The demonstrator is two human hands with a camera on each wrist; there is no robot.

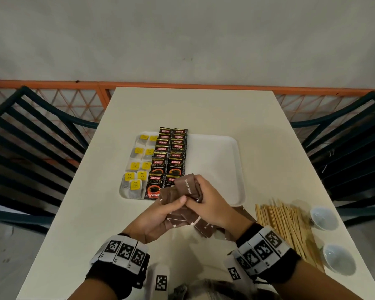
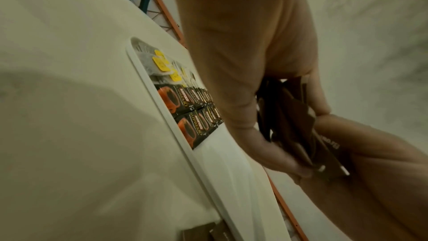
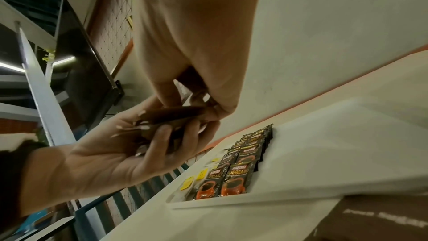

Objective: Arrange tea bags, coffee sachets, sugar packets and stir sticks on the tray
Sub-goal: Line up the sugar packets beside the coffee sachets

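sugar packets (image 1: 183, 199) gripped between left hand (image 1: 155, 221), right hand (image 1: 212, 205).

A rectangular cream-coloured table (image 1: 204, 111) fills the middle of the head view and serves as the landmark here. Beyond its far edge runs an orange-framed railing with a diamond wire mesh (image 1: 74, 98), and behind that rises a plain pale wall (image 1: 182, 35). A dark slatted metal chair (image 1: 30, 137) stands just beside the table's left edge, and a second dark slatted chair (image 1: 353, 144) stands just beside its right edge. Near the table's right front corner sit two small white round bowls (image 1: 324, 217), one behind the other, both upright on the tabletop and close to the edge.
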